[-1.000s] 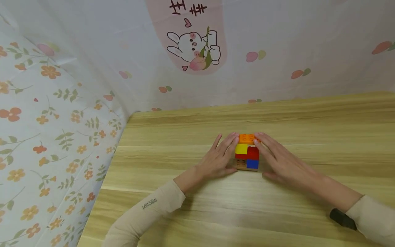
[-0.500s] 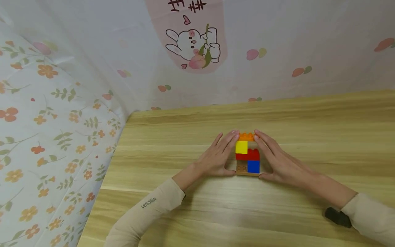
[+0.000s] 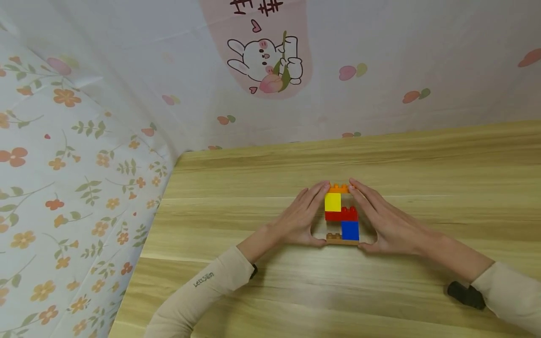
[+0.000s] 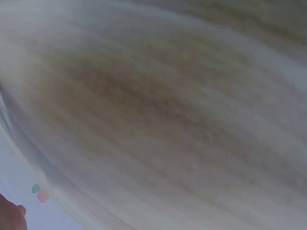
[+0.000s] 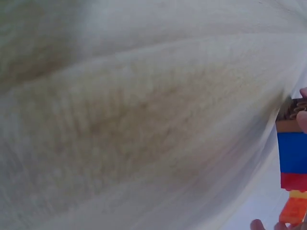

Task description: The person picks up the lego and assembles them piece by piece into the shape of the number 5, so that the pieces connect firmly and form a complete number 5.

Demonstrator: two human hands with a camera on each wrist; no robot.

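A small stack of toy building bricks stands between the two hands in the head view. From the top it has an orange brick [image 3: 339,189], a yellow brick [image 3: 332,202] at left, a red brick [image 3: 335,216], a blue brick [image 3: 350,230] at right and a flat brown brick [image 3: 342,242]. The left hand [image 3: 296,221] holds its left side, fingertips at the orange brick, thumb at the brown one. Mirroring it, the right hand [image 3: 393,227] grips the right side. In the right wrist view, the brown brick's hollow underside [image 5: 296,109] shows above the blue brick [image 5: 293,152].
A wood-grain tabletop [image 3: 253,188] lies beneath the hands. Behind it hangs a pale cloth [image 3: 177,61] with a rabbit print, and a floral cloth [image 3: 84,164] covers the left side. Sleeve fabric [image 4: 158,105] fills most of both wrist views.
The stack has tipped back between the hands, so its front face now shows more and the orange brick's top less. Both thumbs have come in to the brown brick's lower corners.
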